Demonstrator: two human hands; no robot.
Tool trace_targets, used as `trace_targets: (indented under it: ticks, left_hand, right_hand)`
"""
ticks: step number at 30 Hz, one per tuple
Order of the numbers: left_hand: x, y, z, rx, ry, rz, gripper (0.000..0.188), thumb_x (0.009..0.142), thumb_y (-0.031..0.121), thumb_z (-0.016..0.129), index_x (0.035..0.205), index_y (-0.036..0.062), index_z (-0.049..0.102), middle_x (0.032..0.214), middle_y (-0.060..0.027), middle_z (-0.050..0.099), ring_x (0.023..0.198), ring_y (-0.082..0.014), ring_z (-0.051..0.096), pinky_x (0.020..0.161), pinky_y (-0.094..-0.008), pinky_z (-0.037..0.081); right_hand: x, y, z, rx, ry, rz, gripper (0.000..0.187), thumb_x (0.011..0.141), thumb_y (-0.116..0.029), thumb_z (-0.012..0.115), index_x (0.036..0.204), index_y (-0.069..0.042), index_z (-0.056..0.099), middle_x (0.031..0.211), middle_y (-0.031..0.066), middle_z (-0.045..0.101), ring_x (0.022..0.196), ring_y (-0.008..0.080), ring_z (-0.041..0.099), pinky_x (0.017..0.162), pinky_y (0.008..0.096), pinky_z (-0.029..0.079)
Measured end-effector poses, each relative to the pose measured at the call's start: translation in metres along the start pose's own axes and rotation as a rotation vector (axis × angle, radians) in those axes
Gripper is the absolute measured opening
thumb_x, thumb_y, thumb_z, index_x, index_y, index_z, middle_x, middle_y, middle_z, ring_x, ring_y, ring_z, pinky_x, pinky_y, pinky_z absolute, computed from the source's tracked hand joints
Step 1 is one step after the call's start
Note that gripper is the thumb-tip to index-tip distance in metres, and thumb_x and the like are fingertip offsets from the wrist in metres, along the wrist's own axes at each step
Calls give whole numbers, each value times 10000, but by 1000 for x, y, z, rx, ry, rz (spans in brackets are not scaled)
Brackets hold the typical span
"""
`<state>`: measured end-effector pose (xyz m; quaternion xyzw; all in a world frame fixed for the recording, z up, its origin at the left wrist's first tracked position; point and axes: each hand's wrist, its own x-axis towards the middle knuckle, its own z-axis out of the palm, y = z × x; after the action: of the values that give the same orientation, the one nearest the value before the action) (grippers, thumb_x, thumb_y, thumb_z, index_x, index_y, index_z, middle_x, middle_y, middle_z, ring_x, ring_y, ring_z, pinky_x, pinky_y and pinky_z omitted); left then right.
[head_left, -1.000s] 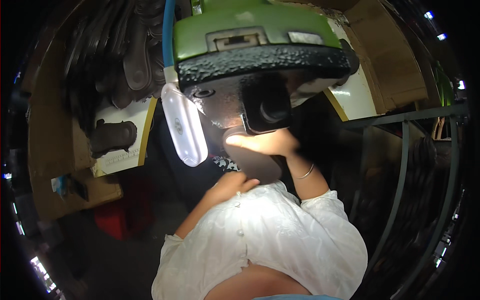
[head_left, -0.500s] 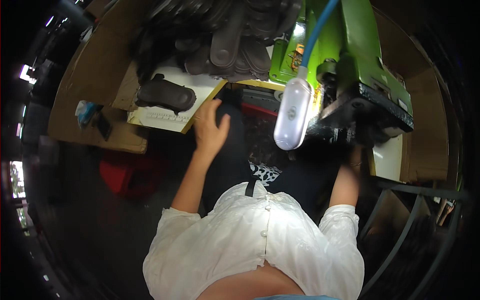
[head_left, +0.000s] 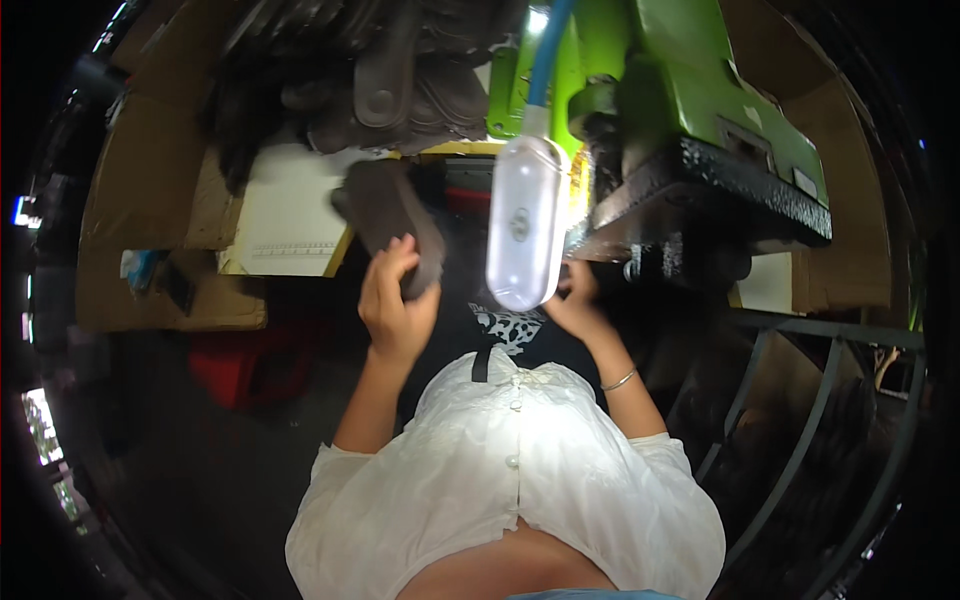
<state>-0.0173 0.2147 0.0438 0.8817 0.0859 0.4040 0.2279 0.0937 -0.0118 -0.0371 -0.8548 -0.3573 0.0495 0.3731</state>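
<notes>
My left hand grips a long dark brown moulded piece with a rounded end, fingers on one side and thumb on the other. The piece is tilted and a little blurred, in front of the white board's right edge. My right hand is below the green machine, just right of the white lamp. The lamp hides part of its fingers and the rest are smeared, so I cannot tell whether they hold anything.
A heap of similar dark pieces lies at the back. The white board with a printed scale is on the left, beside cardboard. A red plastic object sits below it. A metal frame stands at right.
The dark piece has left the white board and is now in my left hand. My right hand has moved left from under the machine, toward the lamp. The view has shifted slightly.
</notes>
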Motion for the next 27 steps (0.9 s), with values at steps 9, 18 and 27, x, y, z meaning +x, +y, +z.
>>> trace_targets:
  ticks: [9,18,27]
  left_hand:
    - [16,68,6,-966,-436,-445,608,681,145,682,1193,-53,420,1165,-142,453,1096,-204,427,941,-330,333]
    - [29,103,55,-791,-726,-553,317,768,330,642,879,33,641,791,-101,634,705,-155,599,660,-281,472]
    - [10,91,43,-1126,-573,-634,309,835,225,599,1045,0,567,935,-71,618,814,-122,576,718,-266,469]
  right_hand:
    - [-29,18,-8,285,302,127,475,626,156,540,1073,-5,570,1005,140,601,904,284,587,781,326,478]
    - [-70,-36,6,1046,-255,571,343,733,-154,705,1011,10,588,908,80,623,848,157,584,726,275,469]
    - [-107,18,-87,824,-116,548,267,613,-102,763,809,28,637,728,15,615,711,75,543,648,238,434]
